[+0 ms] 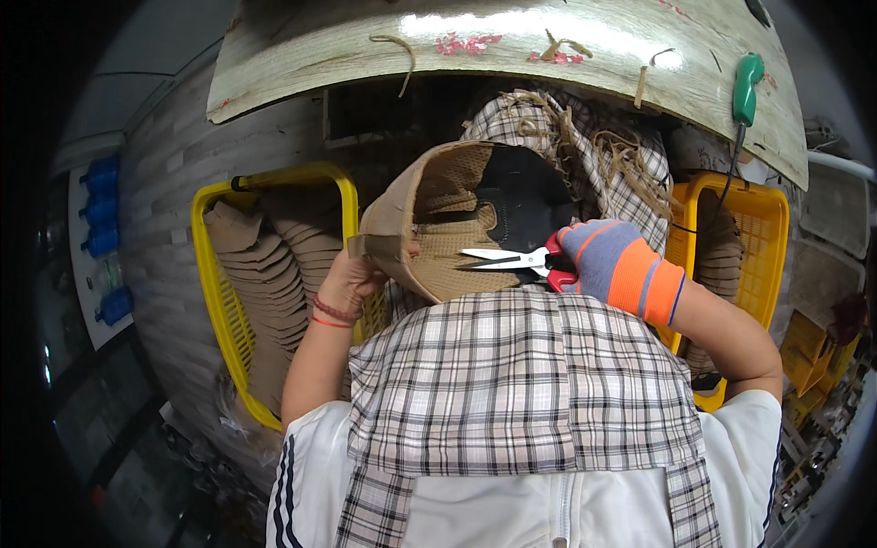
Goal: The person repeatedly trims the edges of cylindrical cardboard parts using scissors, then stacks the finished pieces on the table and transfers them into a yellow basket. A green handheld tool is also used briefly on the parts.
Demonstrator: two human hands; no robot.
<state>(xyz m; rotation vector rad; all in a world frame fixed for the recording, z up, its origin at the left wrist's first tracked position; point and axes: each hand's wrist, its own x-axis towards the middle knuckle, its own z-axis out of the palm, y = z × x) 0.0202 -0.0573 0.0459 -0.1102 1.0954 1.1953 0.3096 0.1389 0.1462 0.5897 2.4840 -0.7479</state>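
My left hand [359, 276] is closed on the near left edge of a tan and black boot upper [457, 279], holding it up above my lap. Waffle-textured lining shows inside the upper, and a black panel forms its right side. Part of my left hand is hidden behind it. In a grey and orange glove, my right hand [621, 267] grips red-handled scissors [504, 260]. Their blades are slightly parted and point left, over the upper's opening. Tan trimmed strips [630, 164] lie on the checked apron cloth over my lap, beyond the upper.
A yellow basket [350, 203] with stacked tan pieces [260, 274] stands at left, another yellow basket [776, 247] at right. The worktable [311, 68] across the far side carries loose strips [395, 44] and a green corded tool [747, 89]. Blue bottles [100, 210] stand far left.
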